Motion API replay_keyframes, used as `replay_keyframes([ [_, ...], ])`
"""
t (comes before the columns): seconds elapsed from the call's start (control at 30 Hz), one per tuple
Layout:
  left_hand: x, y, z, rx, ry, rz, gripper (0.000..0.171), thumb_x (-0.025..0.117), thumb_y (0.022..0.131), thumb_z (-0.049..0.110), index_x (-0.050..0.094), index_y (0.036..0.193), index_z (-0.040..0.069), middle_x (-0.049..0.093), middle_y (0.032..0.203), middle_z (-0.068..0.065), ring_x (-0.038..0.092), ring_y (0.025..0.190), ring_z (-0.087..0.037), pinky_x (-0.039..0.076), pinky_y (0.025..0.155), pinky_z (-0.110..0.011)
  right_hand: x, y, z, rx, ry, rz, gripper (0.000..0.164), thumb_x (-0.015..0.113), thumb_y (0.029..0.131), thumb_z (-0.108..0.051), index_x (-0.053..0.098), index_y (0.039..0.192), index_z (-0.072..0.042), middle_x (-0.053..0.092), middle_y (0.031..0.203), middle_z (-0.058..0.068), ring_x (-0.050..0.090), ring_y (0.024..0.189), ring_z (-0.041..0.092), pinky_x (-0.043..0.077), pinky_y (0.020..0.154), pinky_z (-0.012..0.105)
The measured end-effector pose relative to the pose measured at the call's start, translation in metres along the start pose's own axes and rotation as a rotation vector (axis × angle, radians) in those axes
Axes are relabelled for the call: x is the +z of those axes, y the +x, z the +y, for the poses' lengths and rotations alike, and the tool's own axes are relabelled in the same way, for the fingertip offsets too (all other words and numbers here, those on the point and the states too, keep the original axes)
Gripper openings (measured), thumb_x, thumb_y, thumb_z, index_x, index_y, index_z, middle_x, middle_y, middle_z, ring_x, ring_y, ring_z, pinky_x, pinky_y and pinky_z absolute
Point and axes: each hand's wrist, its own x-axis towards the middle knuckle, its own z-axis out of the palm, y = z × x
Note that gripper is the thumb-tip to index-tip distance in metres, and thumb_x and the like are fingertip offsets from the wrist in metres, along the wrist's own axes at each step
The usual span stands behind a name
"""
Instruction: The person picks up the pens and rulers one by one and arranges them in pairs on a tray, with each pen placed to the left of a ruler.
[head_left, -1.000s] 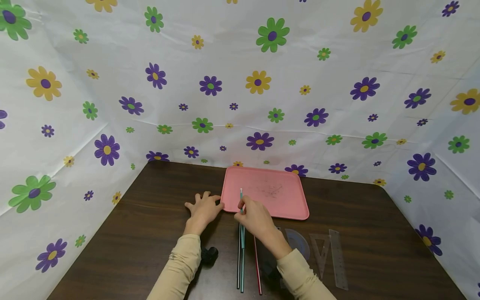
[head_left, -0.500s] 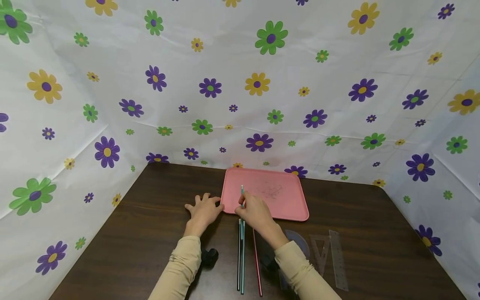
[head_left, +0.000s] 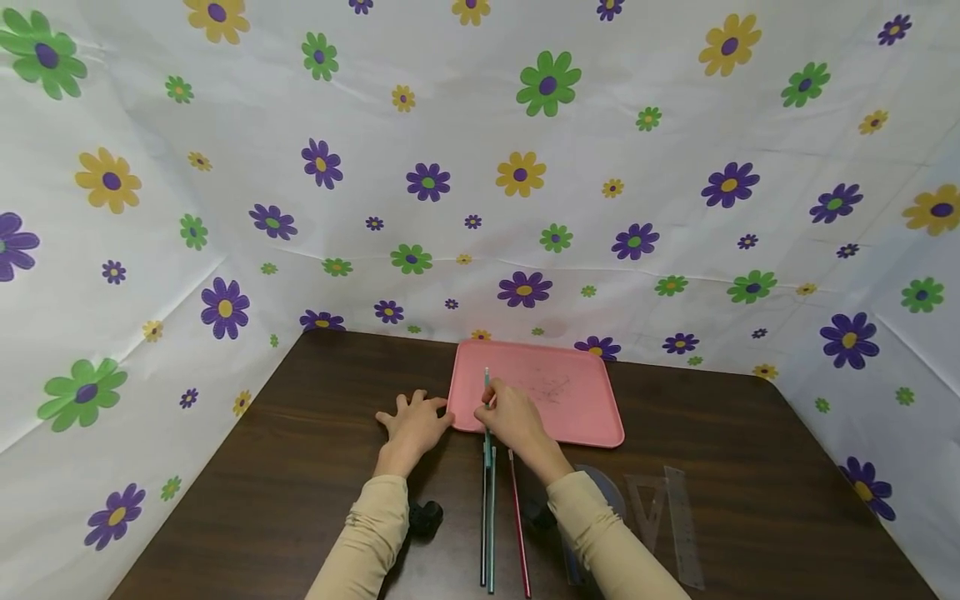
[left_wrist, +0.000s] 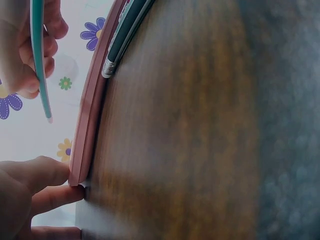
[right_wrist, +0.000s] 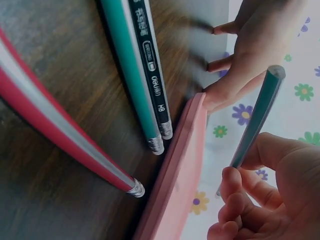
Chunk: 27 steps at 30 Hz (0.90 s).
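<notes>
My right hand [head_left: 517, 421] holds a teal pencil [right_wrist: 260, 112] between thumb and fingers, raised over the near left part of a pink tray [head_left: 585, 400]. In the head view its lower end overlaps the tops of the pencils below. My left hand [head_left: 412, 429] is spread flat-fingered at the tray's near left corner, thumb at the rim and other fingertips on the table. In front of the tray lie a black pencil [right_wrist: 152, 75] and a green pencil [right_wrist: 132, 80] side by side, with a red pencil [right_wrist: 50, 120] apart from them. Their silver-banded ends point toward the tray.
To the right, partly behind my right sleeve, lies a clear protractor [head_left: 603, 492]. A clear set square [head_left: 647, 482] and a clear ruler [head_left: 682, 525] lie beyond it. Dark marks show on the tray floor. A flowered cloth [head_left: 450, 150] hangs around the brown table [head_left: 315, 417].
The right hand has carried the teal pencil slightly away from the viewer, so its lower end sits higher over the lying pencils. The left hand stays at the tray corner.
</notes>
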Motion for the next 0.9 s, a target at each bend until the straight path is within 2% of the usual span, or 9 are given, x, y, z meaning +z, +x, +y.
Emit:
replay_keyframes([
  [0.3, 0.002, 0.002, 0.003, -0.010, 0.002, -0.006, 0.044, 0.057, 0.098, 0.044, 0.065, 0.133, 0.019, 0.046, 0.148, -0.019, 0.033, 0.135, -0.050, 0.017, 0.098, -0.085, 0.005, 0.008, 0.000, 0.015, 0.048, -0.007, 0.008, 0.067, 0.084, -0.015, 0.062, 0.086, -0.009, 0.065, 0.074, 0.003, 0.054, 0.051, 0.010, 0.043, 0.050, 0.025],
  [0.9, 0.002, 0.004, 0.002, -0.017, 0.002, 0.005, 0.043, 0.057, 0.098, 0.044, 0.066, 0.132, 0.019, 0.047, 0.147, -0.018, 0.034, 0.134, -0.049, 0.017, 0.099, -0.084, 0.020, 0.032, 0.004, 0.030, -0.024, 0.030, 0.008, 0.068, 0.083, -0.014, 0.063, 0.080, -0.008, 0.065, 0.073, 0.002, 0.051, 0.055, 0.011, 0.042, 0.053, 0.024],
])
